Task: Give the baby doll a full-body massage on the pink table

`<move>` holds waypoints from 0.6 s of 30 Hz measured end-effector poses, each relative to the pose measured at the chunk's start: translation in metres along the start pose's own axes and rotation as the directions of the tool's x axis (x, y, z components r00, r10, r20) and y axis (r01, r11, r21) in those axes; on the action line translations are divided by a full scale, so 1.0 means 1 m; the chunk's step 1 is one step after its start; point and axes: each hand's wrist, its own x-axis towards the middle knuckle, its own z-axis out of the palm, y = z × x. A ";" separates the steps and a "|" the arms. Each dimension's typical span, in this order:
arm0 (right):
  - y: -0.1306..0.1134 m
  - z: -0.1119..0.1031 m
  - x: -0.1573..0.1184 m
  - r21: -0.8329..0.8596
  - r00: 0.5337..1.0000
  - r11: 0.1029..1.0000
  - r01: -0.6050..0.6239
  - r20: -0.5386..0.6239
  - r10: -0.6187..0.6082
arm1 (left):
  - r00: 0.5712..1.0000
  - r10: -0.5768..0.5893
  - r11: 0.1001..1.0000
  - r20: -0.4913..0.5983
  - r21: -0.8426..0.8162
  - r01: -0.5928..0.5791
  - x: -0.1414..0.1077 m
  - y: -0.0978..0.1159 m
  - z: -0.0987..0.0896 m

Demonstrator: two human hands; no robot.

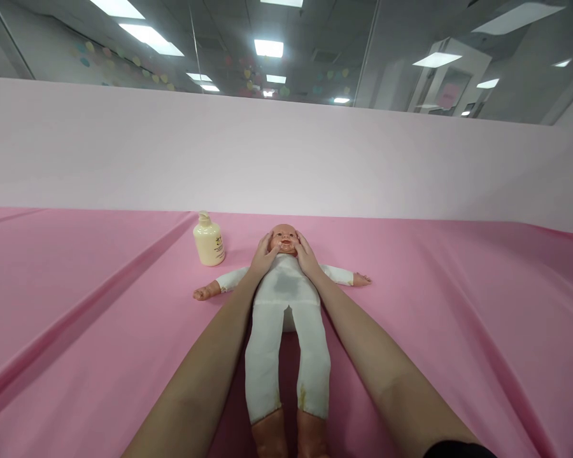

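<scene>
A baby doll [286, 280] in a white cloth body suit lies on its back on a pink sheet, head away from me. Its arms are spread to both sides and its legs point toward me. My left hand [264, 256] cups the left side of the doll's head, thumb on the cheek near the mouth. Opposite it, my right hand [306, 256] holds the other side in the same way, its thumb also by the mouth. The fingers curve along the sides of the head, and their tips are partly hidden.
A cream pump bottle [209, 242] stands on the pink sheet [100, 305], left of the doll's head. Creases run across the sheet on both sides. Behind it rises a white padded wall [286, 159], with glass panels [315, 57] above reflecting ceiling lights.
</scene>
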 end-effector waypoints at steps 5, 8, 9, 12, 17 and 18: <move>0.004 0.000 0.003 0.011 0.999 1.000 0.018 -0.044 -0.018 | 0.998 -0.021 0.998 -0.059 -0.057 0.017 0.000 0.001 0.000; 0.001 -0.001 0.001 0.020 1.000 1.000 0.011 -0.021 -0.011 | 0.998 -0.043 0.997 -0.043 -0.058 0.041 -0.001 0.003 0.000; 0.000 -0.001 0.001 0.019 1.000 1.000 0.007 -0.006 -0.007 | 0.998 -0.046 0.998 -0.030 -0.050 0.045 -0.001 0.003 -0.001; -0.003 -0.001 -0.002 -0.008 1.000 1.000 -0.004 0.026 0.005 | 0.999 -0.049 0.999 0.002 -0.023 0.049 -0.002 0.004 -0.001; -0.003 -0.001 -0.001 -0.007 0.999 1.000 -0.011 0.030 0.011 | 0.999 -0.035 0.999 -0.001 -0.001 0.035 -0.002 0.005 -0.001; -0.002 0.000 -0.001 -0.003 1.000 1.000 -0.008 0.027 0.009 | 1.000 -0.028 1.000 -0.014 -0.009 0.028 -0.002 0.005 -0.001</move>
